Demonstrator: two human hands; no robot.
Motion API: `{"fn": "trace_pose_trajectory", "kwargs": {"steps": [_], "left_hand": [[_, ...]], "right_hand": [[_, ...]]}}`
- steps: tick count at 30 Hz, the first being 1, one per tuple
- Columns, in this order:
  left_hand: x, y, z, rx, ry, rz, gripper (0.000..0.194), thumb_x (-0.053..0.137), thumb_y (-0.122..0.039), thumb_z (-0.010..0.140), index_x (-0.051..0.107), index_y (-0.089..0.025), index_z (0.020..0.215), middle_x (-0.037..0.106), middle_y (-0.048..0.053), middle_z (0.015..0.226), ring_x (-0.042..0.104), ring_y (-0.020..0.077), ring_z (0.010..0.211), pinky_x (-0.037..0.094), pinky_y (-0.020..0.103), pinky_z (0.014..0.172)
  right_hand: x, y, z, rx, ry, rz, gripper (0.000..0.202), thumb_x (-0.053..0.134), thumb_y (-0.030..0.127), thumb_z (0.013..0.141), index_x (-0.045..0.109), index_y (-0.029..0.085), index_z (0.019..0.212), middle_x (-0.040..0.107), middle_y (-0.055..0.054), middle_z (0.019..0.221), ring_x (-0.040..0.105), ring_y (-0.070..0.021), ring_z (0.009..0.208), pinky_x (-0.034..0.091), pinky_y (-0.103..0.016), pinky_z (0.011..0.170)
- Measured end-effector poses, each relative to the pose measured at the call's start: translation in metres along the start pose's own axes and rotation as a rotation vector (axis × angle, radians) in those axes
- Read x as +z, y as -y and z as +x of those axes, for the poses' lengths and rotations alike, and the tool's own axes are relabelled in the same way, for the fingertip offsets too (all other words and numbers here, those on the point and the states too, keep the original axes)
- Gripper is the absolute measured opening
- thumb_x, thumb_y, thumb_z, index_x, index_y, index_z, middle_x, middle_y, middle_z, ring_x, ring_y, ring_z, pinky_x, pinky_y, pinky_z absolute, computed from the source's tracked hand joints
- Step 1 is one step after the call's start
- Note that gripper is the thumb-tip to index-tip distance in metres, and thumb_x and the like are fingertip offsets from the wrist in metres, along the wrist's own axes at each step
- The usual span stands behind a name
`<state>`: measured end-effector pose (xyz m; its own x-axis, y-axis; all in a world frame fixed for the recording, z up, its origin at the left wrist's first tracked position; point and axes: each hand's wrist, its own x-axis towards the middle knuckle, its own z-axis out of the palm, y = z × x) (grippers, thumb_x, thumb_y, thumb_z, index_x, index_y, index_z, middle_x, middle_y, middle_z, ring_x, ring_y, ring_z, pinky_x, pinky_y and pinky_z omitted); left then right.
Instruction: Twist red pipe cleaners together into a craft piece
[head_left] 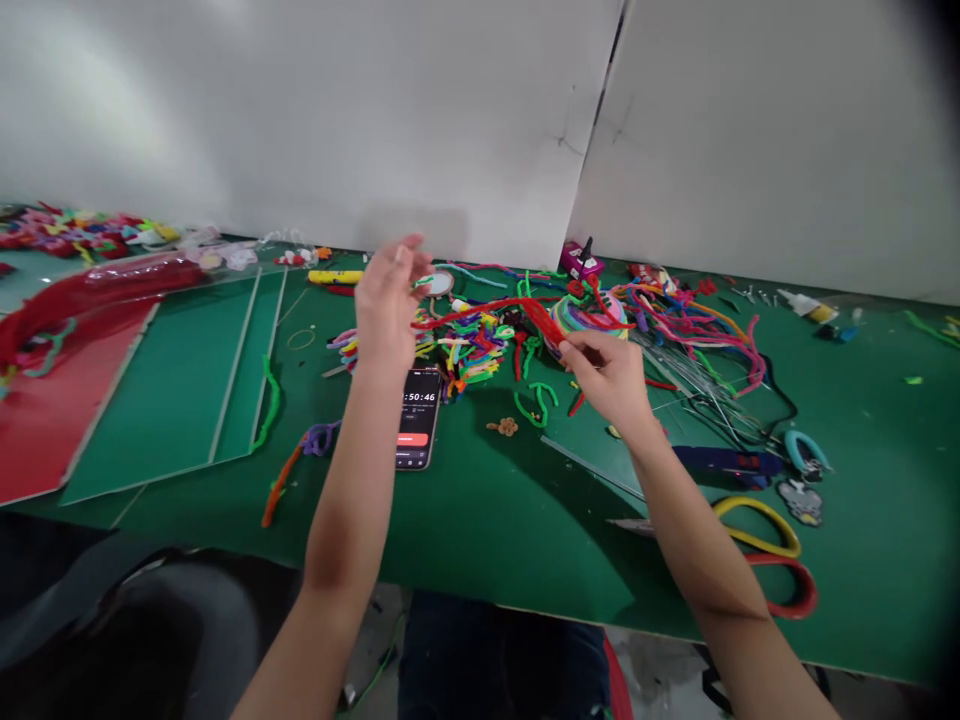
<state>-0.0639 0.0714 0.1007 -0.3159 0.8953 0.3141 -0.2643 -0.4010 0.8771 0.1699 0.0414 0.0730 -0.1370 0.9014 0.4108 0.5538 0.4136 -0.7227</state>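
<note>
My right hand is closed in a pinch on a bunch of red pipe cleaners, above the middle of the table. From that bunch a red strand reaches left toward my left wrist. My left hand is raised over the table, its fingers loosely bent and apart; I see nothing held in it. Below and between the hands lies a pile of short coloured pipe cleaners. Green pipe cleaner pieces and a small brown flower shape rest nearer to me.
A phone showing a timer lies beside my left forearm. To the right are scissors, partly behind my right forearm, and a dark blue glue gun. Green boards and a bagged red bundle lie left. A white partition stands behind.
</note>
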Motion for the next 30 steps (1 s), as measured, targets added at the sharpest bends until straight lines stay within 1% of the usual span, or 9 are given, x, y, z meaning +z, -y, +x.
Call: {"fn": "trace_pose_trajectory", "kwargs": {"steps": [2, 4, 8, 11, 13, 16, 21, 24, 30], "left_hand": [[-0.008, -0.012, -0.003, 0.129, 0.08, 0.333, 0.007, 0.069, -0.032, 0.077, 0.071, -0.026, 0.08, 0.068, -0.002, 0.085, 0.058, 0.0128, 0.084, 0.042, 0.028, 0.074], [-0.006, -0.018, -0.01, 0.143, 0.176, 0.52, 0.007, 0.072, -0.024, 0.072, 0.072, -0.025, 0.08, 0.067, -0.001, 0.081, 0.058, 0.0145, 0.082, 0.042, 0.027, 0.077], [0.01, -0.013, -0.022, -0.005, 0.363, 0.551, 0.014, 0.074, -0.016, 0.066, 0.072, -0.021, 0.079, 0.064, 0.001, 0.072, 0.057, 0.0152, 0.073, 0.041, 0.026, 0.074], [0.017, -0.004, -0.025, -0.064, 0.445, 0.534, 0.004, 0.074, -0.018, 0.067, 0.071, -0.02, 0.069, 0.062, 0.0, 0.063, 0.052, 0.0126, 0.061, 0.039, 0.024, 0.066], [0.018, -0.001, -0.025, -0.094, 0.487, 0.522, 0.005, 0.072, -0.021, 0.07, 0.07, -0.02, 0.066, 0.059, -0.002, 0.056, 0.047, 0.0105, 0.053, 0.036, 0.023, 0.059], [0.019, 0.002, -0.026, -0.179, 0.489, 0.449, 0.004, 0.071, -0.022, 0.072, 0.07, -0.02, 0.07, 0.058, -0.002, 0.052, 0.045, 0.0092, 0.047, 0.033, 0.023, 0.052], [0.021, 0.01, -0.024, -0.248, 0.484, 0.406, 0.008, 0.067, -0.021, 0.075, 0.068, -0.017, 0.068, 0.06, 0.001, 0.055, 0.052, 0.0096, 0.047, 0.036, 0.022, 0.052], [0.021, 0.014, -0.022, -0.255, 0.501, 0.368, 0.011, 0.064, -0.022, 0.078, 0.068, -0.016, 0.069, 0.063, 0.003, 0.059, 0.055, 0.01, 0.048, 0.04, 0.023, 0.053], [0.025, 0.019, -0.024, -0.206, 0.452, 0.336, 0.012, 0.064, -0.024, 0.078, 0.066, -0.016, 0.068, 0.064, 0.003, 0.06, 0.055, 0.0098, 0.046, 0.041, 0.024, 0.051]], "right_hand": [[-0.003, 0.001, 0.001, -0.055, -0.005, -0.069, 0.019, 0.052, 0.026, 0.082, 0.066, 0.018, 0.073, 0.064, -0.002, 0.064, 0.053, -0.0123, 0.055, 0.038, -0.025, 0.053], [-0.002, 0.003, 0.001, -0.104, 0.001, -0.116, 0.019, 0.051, 0.024, 0.082, 0.067, 0.018, 0.074, 0.065, -0.003, 0.066, 0.054, -0.0127, 0.056, 0.039, -0.025, 0.055], [0.001, 0.007, 0.0, -0.162, 0.039, -0.175, 0.02, 0.05, 0.021, 0.082, 0.068, 0.017, 0.075, 0.065, -0.003, 0.066, 0.053, -0.0129, 0.056, 0.038, -0.026, 0.055], [0.001, 0.007, -0.001, -0.187, 0.055, -0.194, 0.02, 0.049, 0.021, 0.083, 0.068, 0.017, 0.077, 0.065, -0.004, 0.068, 0.053, -0.0133, 0.059, 0.038, -0.026, 0.057], [0.001, 0.007, -0.001, -0.182, 0.063, -0.187, 0.019, 0.05, 0.02, 0.082, 0.068, 0.017, 0.078, 0.066, -0.004, 0.069, 0.054, -0.0132, 0.059, 0.038, -0.026, 0.057], [0.001, 0.008, -0.001, -0.146, 0.088, -0.138, 0.018, 0.051, 0.021, 0.082, 0.068, 0.017, 0.076, 0.065, -0.003, 0.067, 0.052, -0.0121, 0.056, 0.037, -0.025, 0.056], [0.006, 0.01, -0.002, -0.058, 0.167, 0.017, 0.019, 0.052, 0.024, 0.082, 0.066, 0.017, 0.07, 0.062, -0.001, 0.063, 0.049, -0.0104, 0.055, 0.037, -0.024, 0.054], [0.011, 0.008, -0.002, 0.013, 0.201, 0.108, 0.019, 0.053, 0.026, 0.081, 0.066, 0.017, 0.071, 0.06, 0.001, 0.061, 0.046, -0.0091, 0.052, 0.034, -0.023, 0.05], [0.017, 0.001, 0.0, 0.053, 0.177, 0.235, 0.018, 0.057, 0.031, 0.079, 0.066, 0.018, 0.072, 0.057, 0.002, 0.063, 0.044, -0.0081, 0.053, 0.033, -0.022, 0.05]]}}
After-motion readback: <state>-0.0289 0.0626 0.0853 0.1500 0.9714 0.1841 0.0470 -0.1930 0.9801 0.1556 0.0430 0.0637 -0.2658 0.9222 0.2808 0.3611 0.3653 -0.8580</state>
